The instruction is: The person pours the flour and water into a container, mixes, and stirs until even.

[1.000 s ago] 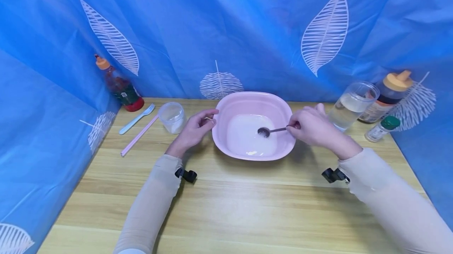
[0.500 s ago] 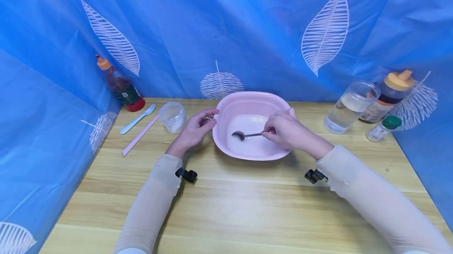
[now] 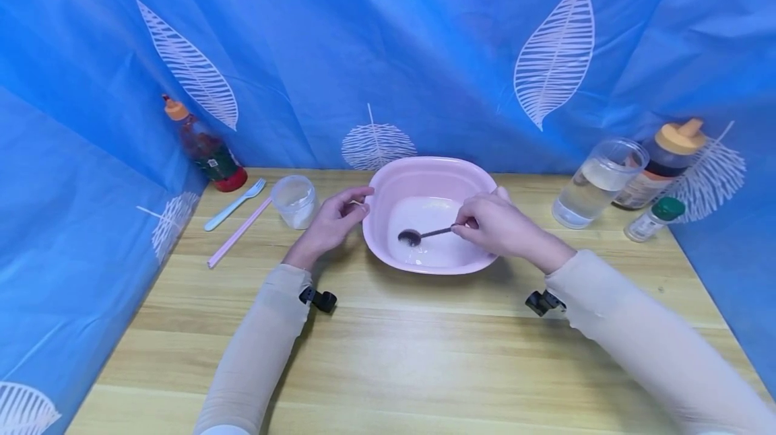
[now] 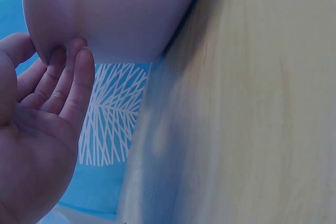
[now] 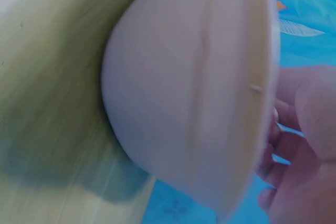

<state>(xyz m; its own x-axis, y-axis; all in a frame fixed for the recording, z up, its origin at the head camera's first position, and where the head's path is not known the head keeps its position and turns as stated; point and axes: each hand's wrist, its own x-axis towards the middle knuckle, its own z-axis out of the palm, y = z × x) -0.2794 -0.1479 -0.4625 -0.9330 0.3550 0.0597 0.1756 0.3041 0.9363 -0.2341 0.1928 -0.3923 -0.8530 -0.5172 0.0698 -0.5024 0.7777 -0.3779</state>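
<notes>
A pink basin [image 3: 427,176] stands at the back middle of the table, with clear liquid on its pale bottom. At its left rim, my left hand [image 3: 330,223] holds the edge; the left wrist view shows the thumb above and curled fingers [image 4: 77,90] under the rim. My right hand [image 3: 494,223] reaches over the right rim and pinches the handle of a dark spoon [image 3: 410,238]. The spoon's bowl is low in the left part of the basin. In the right wrist view the basin wall [image 5: 157,87] hides the spoon.
Left of the basin are a small clear cup [image 3: 295,199] holding white powder, a pink straw [image 3: 238,234], a light-blue fork [image 3: 233,206] and a red sauce bottle [image 3: 209,149]. On the right stand a water jug [image 3: 591,189], a dark sauce bottle [image 3: 663,162] and a green-capped shaker [image 3: 655,219].
The right hand has carried the spoon leftward inside the basin, mostly in the first half second; since then it has barely shifted. The left hand stays on the rim.
</notes>
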